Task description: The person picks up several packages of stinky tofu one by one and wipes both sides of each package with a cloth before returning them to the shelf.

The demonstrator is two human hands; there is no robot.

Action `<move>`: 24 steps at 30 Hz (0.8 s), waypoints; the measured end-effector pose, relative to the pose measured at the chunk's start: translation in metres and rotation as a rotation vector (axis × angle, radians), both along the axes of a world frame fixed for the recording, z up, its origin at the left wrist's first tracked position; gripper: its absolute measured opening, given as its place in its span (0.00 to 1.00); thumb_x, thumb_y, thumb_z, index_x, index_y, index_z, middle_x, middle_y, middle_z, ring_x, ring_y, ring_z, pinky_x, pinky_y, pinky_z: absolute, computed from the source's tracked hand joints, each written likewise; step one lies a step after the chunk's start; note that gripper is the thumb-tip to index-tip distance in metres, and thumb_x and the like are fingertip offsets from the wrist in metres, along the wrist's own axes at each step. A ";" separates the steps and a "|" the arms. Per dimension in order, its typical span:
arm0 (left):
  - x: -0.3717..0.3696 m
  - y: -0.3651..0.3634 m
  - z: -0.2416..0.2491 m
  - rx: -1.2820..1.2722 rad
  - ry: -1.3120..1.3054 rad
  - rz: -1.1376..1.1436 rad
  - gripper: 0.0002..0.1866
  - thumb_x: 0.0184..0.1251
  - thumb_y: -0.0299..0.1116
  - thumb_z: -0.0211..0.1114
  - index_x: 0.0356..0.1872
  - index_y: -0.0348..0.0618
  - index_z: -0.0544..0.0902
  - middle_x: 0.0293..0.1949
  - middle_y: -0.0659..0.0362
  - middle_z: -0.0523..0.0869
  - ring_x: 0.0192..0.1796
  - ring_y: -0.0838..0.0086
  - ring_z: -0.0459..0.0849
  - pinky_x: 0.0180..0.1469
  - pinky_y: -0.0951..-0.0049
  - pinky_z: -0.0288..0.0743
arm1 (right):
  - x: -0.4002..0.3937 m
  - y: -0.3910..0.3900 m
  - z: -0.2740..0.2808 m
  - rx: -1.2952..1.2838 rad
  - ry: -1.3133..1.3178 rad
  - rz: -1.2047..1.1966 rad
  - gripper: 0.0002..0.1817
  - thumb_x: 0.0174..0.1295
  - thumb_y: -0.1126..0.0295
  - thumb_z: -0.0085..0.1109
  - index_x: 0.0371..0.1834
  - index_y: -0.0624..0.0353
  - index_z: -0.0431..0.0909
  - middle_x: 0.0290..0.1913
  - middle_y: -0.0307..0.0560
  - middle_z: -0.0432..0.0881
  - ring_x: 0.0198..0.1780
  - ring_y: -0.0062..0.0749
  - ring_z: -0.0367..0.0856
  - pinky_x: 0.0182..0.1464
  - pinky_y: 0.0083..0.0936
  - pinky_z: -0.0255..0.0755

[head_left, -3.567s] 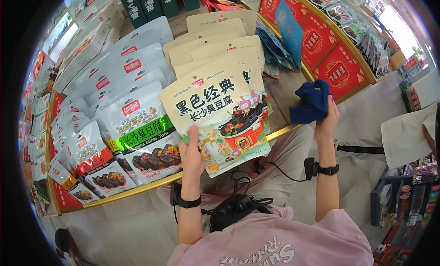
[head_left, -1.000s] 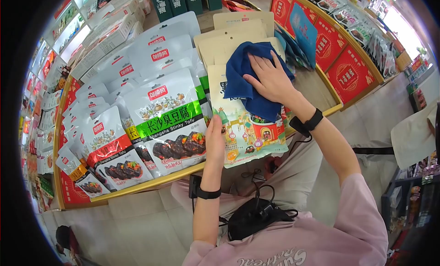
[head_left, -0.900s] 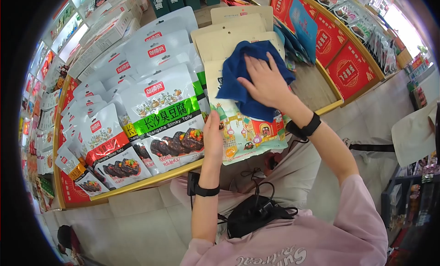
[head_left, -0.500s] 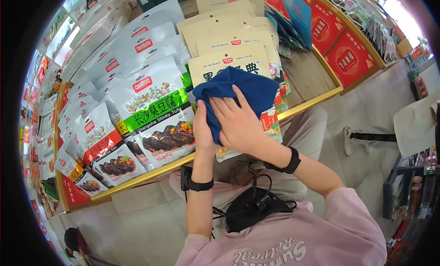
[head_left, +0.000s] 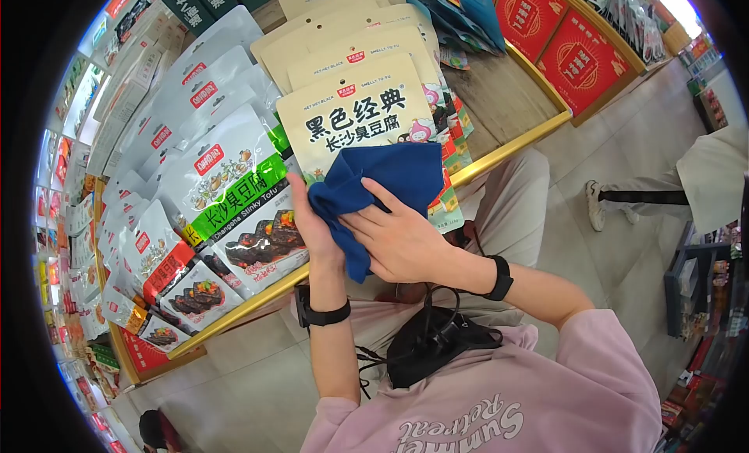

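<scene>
A dark blue cloth (head_left: 398, 180) lies bunched and folded over the lower part of a cream pouch (head_left: 347, 94) with black Chinese lettering. My right hand (head_left: 398, 238) presses on the cloth, its fingers partly tucked into a fold. At the cloth's left edge is my left hand (head_left: 314, 230), stretched upward with its palm turned toward the cloth; it touches or nearly touches it. Just left of that hand stands a silver pouch (head_left: 234, 188) with a green band reading Changsha Stinky Tofu. The cloth hides the cream pouch's lower front.
Rows of silver and cream pouches fill the wooden display, edged by a gold rail (head_left: 515, 149). Blue packets (head_left: 460, 20) lie at the back, near red panels (head_left: 581, 67). A black pouch bag (head_left: 437, 348) rests at my waist. Another person's shoe (head_left: 595, 205) is on the floor at right.
My right hand and the cloth have slid down the cream pouch, uncovering its lettering. The cloth now spreads out to the right. The view has shifted slightly.
</scene>
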State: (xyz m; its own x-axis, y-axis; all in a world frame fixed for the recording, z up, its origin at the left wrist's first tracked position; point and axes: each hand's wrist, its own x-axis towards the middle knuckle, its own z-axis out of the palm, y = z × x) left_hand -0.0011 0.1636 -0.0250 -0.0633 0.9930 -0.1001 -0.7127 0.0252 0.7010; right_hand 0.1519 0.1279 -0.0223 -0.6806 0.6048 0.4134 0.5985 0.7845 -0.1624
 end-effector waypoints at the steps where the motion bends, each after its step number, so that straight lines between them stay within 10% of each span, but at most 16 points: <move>1: 0.004 -0.002 0.007 -0.055 -0.022 0.023 0.26 0.86 0.53 0.54 0.63 0.39 0.80 0.56 0.56 0.88 0.56 0.71 0.87 0.60 0.69 0.80 | 0.001 -0.001 -0.004 0.030 0.062 0.021 0.28 0.63 0.60 0.56 0.62 0.66 0.82 0.64 0.47 0.83 0.70 0.33 0.76 0.87 0.52 0.41; 11: 0.001 0.006 -0.013 -0.077 0.210 0.006 0.23 0.84 0.42 0.61 0.67 0.34 0.78 0.61 0.54 0.86 0.58 0.73 0.86 0.60 0.70 0.80 | 0.023 -0.023 -0.011 -0.104 0.031 -0.114 0.29 0.68 0.54 0.62 0.67 0.59 0.81 0.60 0.41 0.85 0.65 0.31 0.79 0.86 0.52 0.45; 24: 0.001 0.002 -0.029 -0.003 0.161 0.013 0.19 0.85 0.36 0.60 0.67 0.36 0.77 0.62 0.54 0.86 0.60 0.69 0.87 0.61 0.66 0.82 | 0.080 -0.011 -0.035 -0.071 0.195 -0.639 0.41 0.70 0.44 0.60 0.69 0.74 0.70 0.60 0.62 0.79 0.67 0.52 0.75 0.83 0.58 0.40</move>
